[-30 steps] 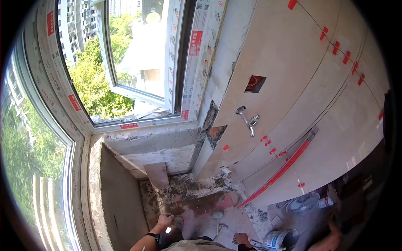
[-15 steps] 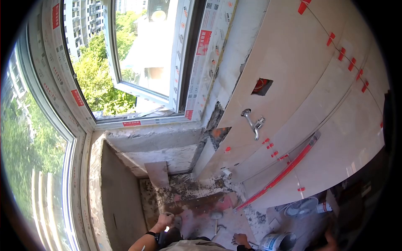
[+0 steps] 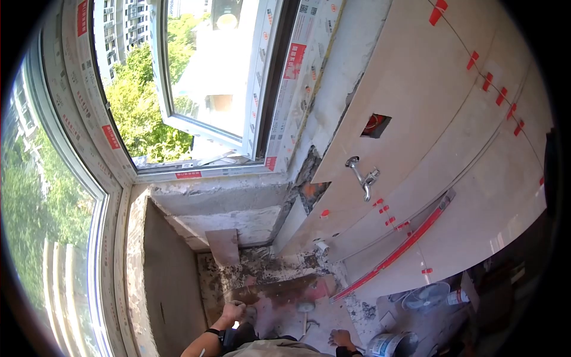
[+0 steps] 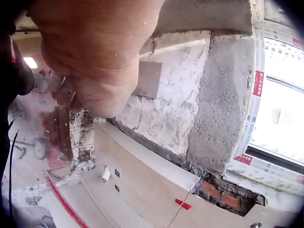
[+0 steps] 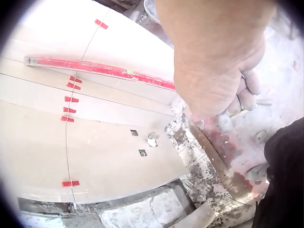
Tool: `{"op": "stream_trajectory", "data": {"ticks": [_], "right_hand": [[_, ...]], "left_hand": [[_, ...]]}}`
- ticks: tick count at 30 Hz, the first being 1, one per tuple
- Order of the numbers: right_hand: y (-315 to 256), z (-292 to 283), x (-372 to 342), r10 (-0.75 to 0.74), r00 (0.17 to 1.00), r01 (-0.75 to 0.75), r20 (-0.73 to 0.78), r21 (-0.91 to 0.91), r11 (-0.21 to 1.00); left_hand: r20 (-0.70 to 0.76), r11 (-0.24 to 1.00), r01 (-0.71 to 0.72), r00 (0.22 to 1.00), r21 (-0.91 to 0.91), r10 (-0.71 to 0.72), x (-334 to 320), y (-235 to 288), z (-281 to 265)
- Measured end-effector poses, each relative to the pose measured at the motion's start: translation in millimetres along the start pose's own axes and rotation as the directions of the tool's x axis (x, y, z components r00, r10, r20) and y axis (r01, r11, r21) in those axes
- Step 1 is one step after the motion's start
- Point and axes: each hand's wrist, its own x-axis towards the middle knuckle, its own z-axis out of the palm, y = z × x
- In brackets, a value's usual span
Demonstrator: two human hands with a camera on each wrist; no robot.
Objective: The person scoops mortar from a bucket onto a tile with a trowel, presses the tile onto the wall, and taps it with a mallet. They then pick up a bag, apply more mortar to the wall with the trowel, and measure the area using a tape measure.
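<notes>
My left hand (image 3: 234, 310) hangs low beside my dark-clad leg, above the dusty floor. In the left wrist view its fingers (image 4: 64, 90) are loosely bent and partly hidden by the wrist, with no object showing in them. My right hand (image 3: 341, 338) hangs over the floor at lower right, its fingers (image 5: 247, 97) relaxed and holding nothing. Between the two hands, a mallet (image 3: 306, 307) with a grey head lies on the floor. A long red spirit level (image 3: 395, 256) leans along the tiled wall, its vial showing in the right wrist view.
A bucket (image 3: 383, 344) stands right of my right hand, with a fan (image 3: 429, 296) behind it. A tap (image 3: 364, 178) juts from the tiled wall (image 3: 410, 131), where red clips (image 3: 488, 81) sit in the joints. A loose tile (image 3: 223, 247) leans below the open window (image 3: 208, 128).
My head view has turned slightly, so the wall, tap and window sit farther right. Both hands stay nearly where they were. A bare arm at lower right has mostly left the view.
</notes>
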Motion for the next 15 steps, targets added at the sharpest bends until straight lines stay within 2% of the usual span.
{"op": "stream_trajectory", "data": {"ticks": [3,9,12,15], "right_hand": [[17,-2,17,0.029,0.998,-0.034,0.062,0.081,0.996],[13,8,0,0.028,1.0,-0.027,-0.015,0.028,0.999],[17,10,2,0.059,0.997,-0.063,0.045,0.082,0.995],[8,15,-16,0.036,0.999,-0.037,0.011,0.039,0.999]], "left_hand": [[-0.016,1.0,-0.008,1.0,0.027,0.009,6,-3,-1],[-0.008,0.998,-0.011,1.0,0.069,0.012,2,6,-4],[-0.005,0.995,-0.024,1.0,0.097,0.024,-1,12,-5],[0.009,0.992,-0.042,0.999,0.119,0.042,5,12,-6]]}}
